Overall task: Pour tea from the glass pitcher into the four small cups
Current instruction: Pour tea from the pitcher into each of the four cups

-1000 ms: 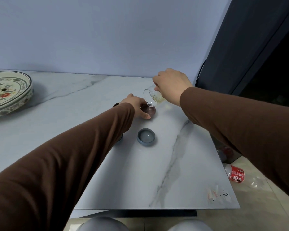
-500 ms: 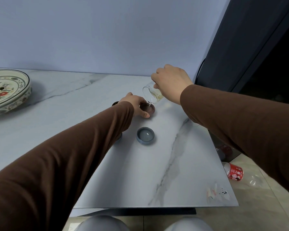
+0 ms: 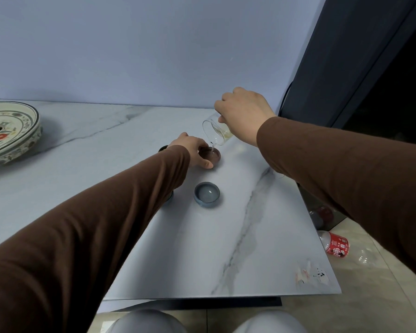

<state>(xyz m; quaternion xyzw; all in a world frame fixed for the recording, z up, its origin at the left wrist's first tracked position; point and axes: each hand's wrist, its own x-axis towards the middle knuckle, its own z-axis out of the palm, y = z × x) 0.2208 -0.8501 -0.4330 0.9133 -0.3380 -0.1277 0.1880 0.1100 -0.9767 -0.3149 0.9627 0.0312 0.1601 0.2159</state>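
Tipping the glass pitcher (image 3: 217, 133) in your right hand (image 3: 244, 114) over the brown cup (image 3: 210, 155) your left hand (image 3: 192, 150) steadies, near the tabletop's (image 3: 262, 248) far right corner, tilt further and tea could overflow the small cup

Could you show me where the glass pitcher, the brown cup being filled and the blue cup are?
glass pitcher (image 3: 215, 132): head view, on its tilted clear wall.
brown cup (image 3: 210, 155): head view, on its inside.
blue cup (image 3: 206, 193): head view, on the middle of its bowl.
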